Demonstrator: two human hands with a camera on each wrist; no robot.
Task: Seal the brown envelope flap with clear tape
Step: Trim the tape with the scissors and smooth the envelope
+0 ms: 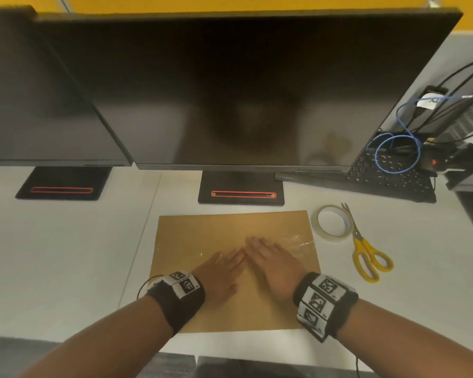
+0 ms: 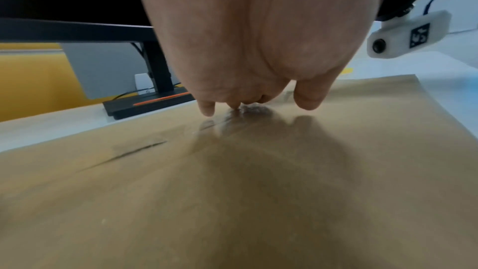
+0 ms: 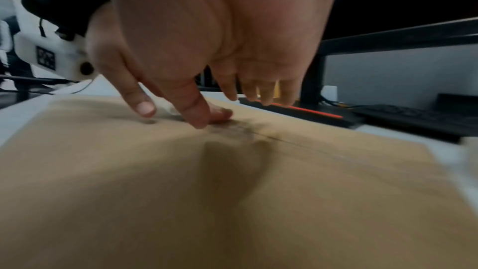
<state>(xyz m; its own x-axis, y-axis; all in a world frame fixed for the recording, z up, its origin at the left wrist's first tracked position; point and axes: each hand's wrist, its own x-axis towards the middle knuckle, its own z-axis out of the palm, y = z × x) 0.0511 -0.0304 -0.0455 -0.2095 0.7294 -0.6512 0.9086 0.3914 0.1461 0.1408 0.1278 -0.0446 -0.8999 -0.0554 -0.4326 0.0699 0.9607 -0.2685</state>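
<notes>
A brown envelope (image 1: 202, 230) lies flat on the white desk, seen also in the wrist views (image 2: 232, 201) (image 3: 232, 201). A strip of clear tape (image 1: 298, 242) runs across its middle, wrinkled at the right end. My left hand (image 1: 224, 264) and my right hand (image 1: 262, 253) lie palm down on the envelope, fingers straight, fingertips almost meeting over the tape. In the left wrist view my left fingertips (image 2: 207, 108) press on the glossy tape. The right wrist view has my right fingertips (image 3: 199, 120) touching the paper by the flap seam.
A roll of clear tape (image 1: 333, 223) and yellow-handled scissors (image 1: 366, 252) lie right of the envelope. Two monitors on stands (image 1: 241, 190) rise behind it. A black keyboard (image 1: 388, 175) and blue cables (image 1: 399, 148) sit at the back right.
</notes>
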